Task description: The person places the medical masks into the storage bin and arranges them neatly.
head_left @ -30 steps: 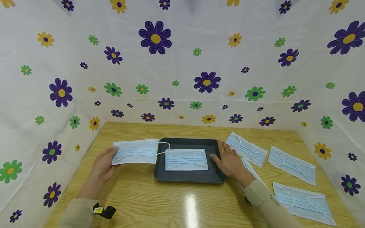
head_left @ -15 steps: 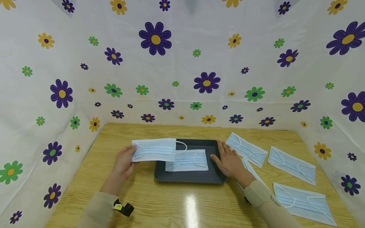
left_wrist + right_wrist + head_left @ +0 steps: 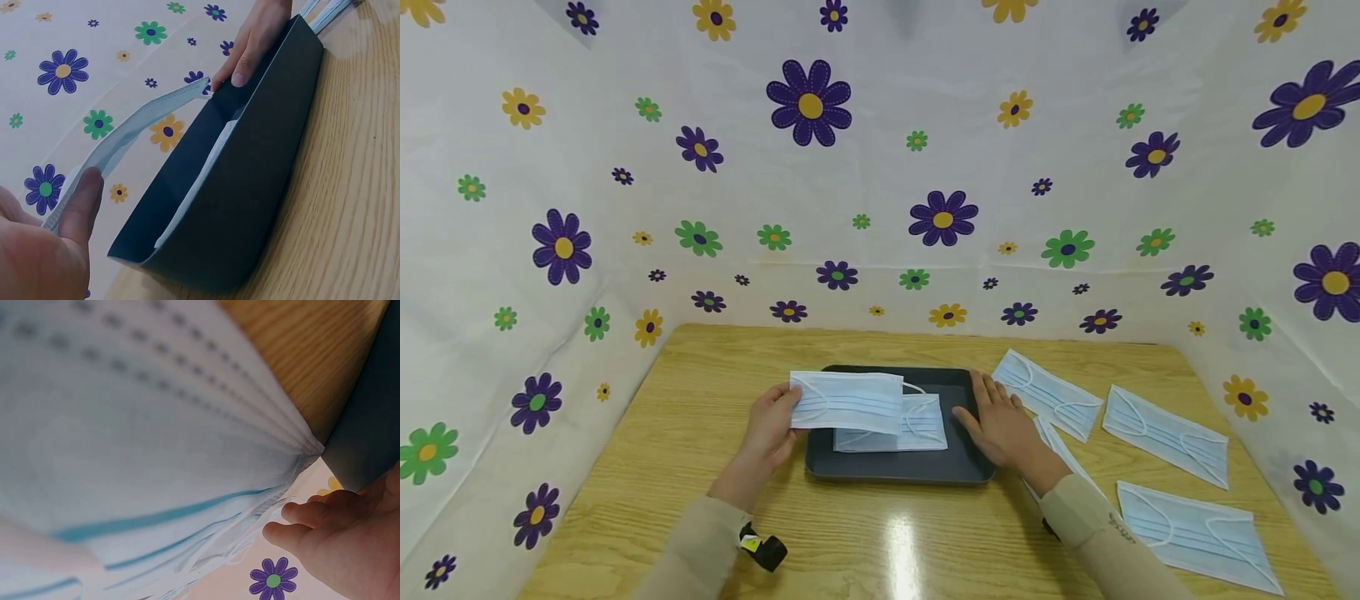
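Observation:
My left hand (image 3: 769, 429) pinches the left end of a light blue pleated face mask (image 3: 847, 402). That mask hangs over the left part of a dark grey tray (image 3: 895, 472), and in the left wrist view the held mask (image 3: 125, 134) is clear of the tray wall (image 3: 250, 162). Inside the tray lies another face mask (image 3: 925, 425), partly covered by the held one in the head view. My right hand (image 3: 1003, 425) rests on the tray's right rim with its fingers straight. In the right wrist view a face mask (image 3: 144, 444) fills much of the picture, close to the right hand (image 3: 350, 544).
Right of the tray, several face masks lie on the wooden table (image 3: 820, 542): one at the back (image 3: 1048, 393), one at the far right (image 3: 1167, 435), one nearer the front (image 3: 1198, 533), and one partly under the right forearm (image 3: 1067, 454). A flowered cloth (image 3: 865, 150) encloses the back and sides.
My left hand has carried the held mask to the right, from beside the tray to over it and over part of the mask inside. My right hand has stayed on the rim.

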Demonstrator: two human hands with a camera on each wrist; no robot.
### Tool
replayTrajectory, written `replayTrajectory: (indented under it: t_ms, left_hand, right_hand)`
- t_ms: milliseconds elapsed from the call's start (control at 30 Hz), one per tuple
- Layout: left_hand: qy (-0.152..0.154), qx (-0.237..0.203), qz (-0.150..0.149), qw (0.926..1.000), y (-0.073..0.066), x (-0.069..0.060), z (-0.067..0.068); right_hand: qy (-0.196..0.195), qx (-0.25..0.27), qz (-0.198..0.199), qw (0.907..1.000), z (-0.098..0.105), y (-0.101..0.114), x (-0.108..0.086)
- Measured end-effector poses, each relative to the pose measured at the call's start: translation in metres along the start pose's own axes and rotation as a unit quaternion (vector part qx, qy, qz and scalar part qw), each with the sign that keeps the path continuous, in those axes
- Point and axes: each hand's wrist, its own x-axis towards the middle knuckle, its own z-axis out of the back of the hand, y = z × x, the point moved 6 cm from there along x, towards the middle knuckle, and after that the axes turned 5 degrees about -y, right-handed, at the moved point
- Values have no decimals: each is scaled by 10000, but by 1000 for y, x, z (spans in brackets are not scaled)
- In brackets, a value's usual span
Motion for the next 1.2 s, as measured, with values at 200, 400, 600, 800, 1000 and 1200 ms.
replayTrajectory:
  t_ms: [200, 400, 600, 800, 1000, 1200]
  left_hand:
    - [127, -121, 34, 9998, 4, -1, -20]
    - [168, -142, 61, 9997, 10, -3, -38]
    - [228, -37, -23, 9997, 16, -6, -48]
    - [136, 194, -104, 9997, 21, -8, -52]
    - [92, 543, -178, 9983, 29, -8, -57]
    - [74, 1043, -319, 9940, 35, -7, -60]
  right_hand:
    - [24, 0, -34, 10000, 0, 1, 0]
    - [62, -103, -58, 9999, 0, 1, 2]
    - [85, -134, -54, 9999, 0, 1, 2]
    - [71, -123, 3, 9999, 1, 2, 2]
    - [-31, -62, 51, 10000, 1, 1, 2]
    - [-20, -5, 33, 10000, 1, 0, 2]
